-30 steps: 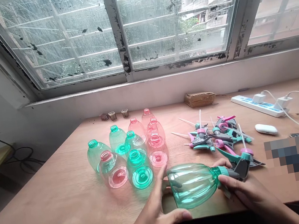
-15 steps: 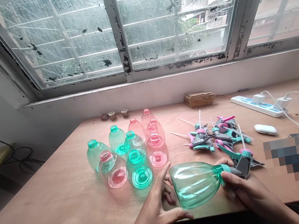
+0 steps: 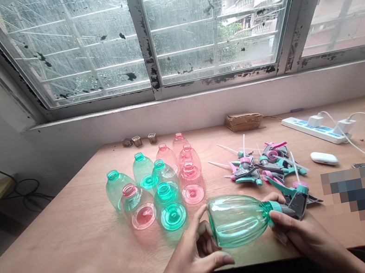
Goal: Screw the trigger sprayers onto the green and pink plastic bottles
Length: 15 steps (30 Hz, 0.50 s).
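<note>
Head view: right grip [image 3: 296, 229] pinching green bottle [image 3: 239, 220] at teal collar [image 3: 275, 206], near desk [image 3: 66, 260] front edge; left grip [image 3: 194, 252] spread by bottle base [image 3: 213, 225].

1 clear green bottle [image 3: 239, 227], sideways; grey-teal spray head [image 3: 297, 204] at neck [image 3: 265, 211].

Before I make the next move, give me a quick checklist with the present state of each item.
1. Right hand holding the teal collar: ok, thumb on it.
2. Spray head on the neck of the green bottle: ok; tightness cannot tell.
3. Left hand steadying the base: cannot tell; it is open around it, thumb apart.
4. Green bottle upright: not ok, it is on its side.
5. Standing bottles upright: ok.
6. Loose spray heads clear of the held one: cannot tell, the nearest overlaps it in view.
</note>
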Motion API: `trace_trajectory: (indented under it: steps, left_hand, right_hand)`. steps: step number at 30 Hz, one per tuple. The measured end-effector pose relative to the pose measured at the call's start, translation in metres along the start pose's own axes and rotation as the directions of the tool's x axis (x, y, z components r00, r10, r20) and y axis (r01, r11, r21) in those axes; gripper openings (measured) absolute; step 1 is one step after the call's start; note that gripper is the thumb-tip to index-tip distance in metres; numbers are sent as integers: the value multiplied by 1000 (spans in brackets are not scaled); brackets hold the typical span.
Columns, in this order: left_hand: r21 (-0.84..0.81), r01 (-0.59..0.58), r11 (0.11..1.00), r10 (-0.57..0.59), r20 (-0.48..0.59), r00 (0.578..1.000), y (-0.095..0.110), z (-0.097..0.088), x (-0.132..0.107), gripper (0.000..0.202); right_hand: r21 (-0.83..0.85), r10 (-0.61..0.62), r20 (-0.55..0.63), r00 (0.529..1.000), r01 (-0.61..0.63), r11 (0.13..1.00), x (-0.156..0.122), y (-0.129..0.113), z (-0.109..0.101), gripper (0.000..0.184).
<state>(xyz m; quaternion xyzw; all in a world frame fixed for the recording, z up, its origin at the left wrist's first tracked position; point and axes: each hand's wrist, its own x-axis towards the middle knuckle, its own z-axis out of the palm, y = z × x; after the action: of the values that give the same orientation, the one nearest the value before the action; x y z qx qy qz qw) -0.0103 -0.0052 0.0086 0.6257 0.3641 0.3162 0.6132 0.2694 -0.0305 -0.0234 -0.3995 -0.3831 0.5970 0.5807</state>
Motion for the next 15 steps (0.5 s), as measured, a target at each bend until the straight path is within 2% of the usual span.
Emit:
trace_trajectory:
  steps: [6,11,15]
  left_hand:
    - [16,-11,1000,11,-5,1000,4,-4,-1,91]
    - [37,-13,999,14,-30,999,3,-3,-1,89]
    - [47,-65,997,66,-10,998,-7,-3,-1,84]
  right_hand:
    - [7,27,-68,997,-27,1000,-5,-2,5,42]
    - [-8,-12,-16,1000,12,1000,-3,-2,3,35]
    - [-37,-29,5,1000,29,999,0,0,-2,35]
